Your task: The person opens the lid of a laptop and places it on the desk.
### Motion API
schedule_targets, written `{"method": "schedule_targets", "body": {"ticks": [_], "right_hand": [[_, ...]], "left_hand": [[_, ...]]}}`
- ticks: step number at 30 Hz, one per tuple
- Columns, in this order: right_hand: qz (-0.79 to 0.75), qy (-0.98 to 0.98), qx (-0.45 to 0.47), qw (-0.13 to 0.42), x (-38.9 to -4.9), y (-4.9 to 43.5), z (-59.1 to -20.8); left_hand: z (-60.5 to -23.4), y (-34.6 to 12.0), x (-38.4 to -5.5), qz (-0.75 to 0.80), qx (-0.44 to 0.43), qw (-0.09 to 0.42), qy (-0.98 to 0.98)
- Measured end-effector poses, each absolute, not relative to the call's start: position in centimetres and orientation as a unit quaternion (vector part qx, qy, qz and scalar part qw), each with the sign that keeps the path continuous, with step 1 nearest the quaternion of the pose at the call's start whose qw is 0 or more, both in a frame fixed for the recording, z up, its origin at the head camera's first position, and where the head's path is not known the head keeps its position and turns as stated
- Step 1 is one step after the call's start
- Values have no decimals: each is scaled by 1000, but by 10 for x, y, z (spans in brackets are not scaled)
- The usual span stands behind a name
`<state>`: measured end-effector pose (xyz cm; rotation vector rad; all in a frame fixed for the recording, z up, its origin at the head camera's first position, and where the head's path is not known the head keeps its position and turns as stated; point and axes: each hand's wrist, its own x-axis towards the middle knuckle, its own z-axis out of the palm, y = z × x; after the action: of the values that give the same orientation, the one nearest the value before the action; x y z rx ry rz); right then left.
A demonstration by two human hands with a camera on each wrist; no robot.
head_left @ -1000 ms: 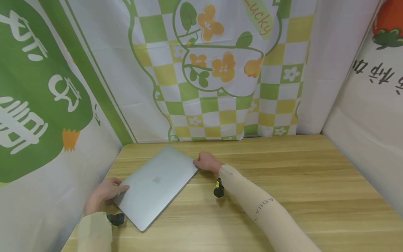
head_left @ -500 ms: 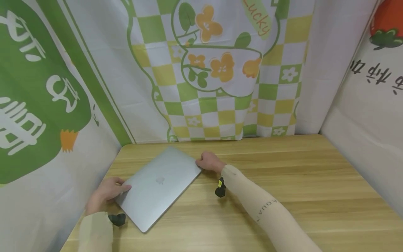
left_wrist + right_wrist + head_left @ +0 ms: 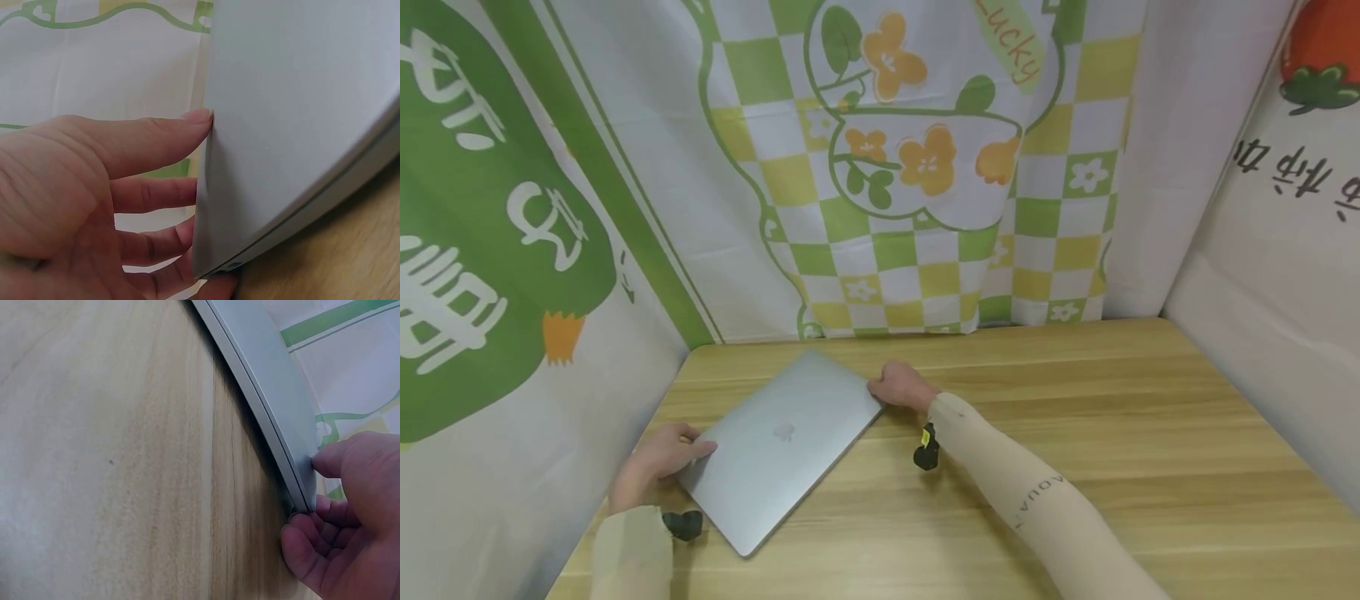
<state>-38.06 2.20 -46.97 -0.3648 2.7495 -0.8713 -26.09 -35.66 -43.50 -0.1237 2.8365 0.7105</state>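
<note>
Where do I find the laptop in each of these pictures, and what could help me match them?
Head: the laptop is left of centre in the lower half, seen whole except where hands cover it.
Left wrist: it fills much of the upper right, cut off by the frame, beside the left hand.
Right wrist: it slants from top centre down to the right hand.
Shared landmark: the wooden table, visible in all three.

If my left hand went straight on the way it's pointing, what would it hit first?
The closed silver MacBook: your left hand points toward it and grips it near its left-hand corner, so there's no visible gap. How far the fingers reach underneath is hidden.
</note>
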Motion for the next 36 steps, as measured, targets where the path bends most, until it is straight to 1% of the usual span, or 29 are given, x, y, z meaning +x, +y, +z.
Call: {"method": "schedule_targets", "body": {"ticks": [11,18,22,36], "right_hand": [[-297,939,-128,114,-378,31,-467],[-301,936,-127,130,-376,35,-465],[-300,937,-124,130,-374,37,-464],[-334,924,-108,151,-370,52,-466]], "left_hand": [[-438,-347,-267,259,-38,119,958],[-442,-351,-267,291,-35,128,947],[-443,-352,-267,291,-43,134,946],[-441,-338,-272,242,-31,118,962]]}}
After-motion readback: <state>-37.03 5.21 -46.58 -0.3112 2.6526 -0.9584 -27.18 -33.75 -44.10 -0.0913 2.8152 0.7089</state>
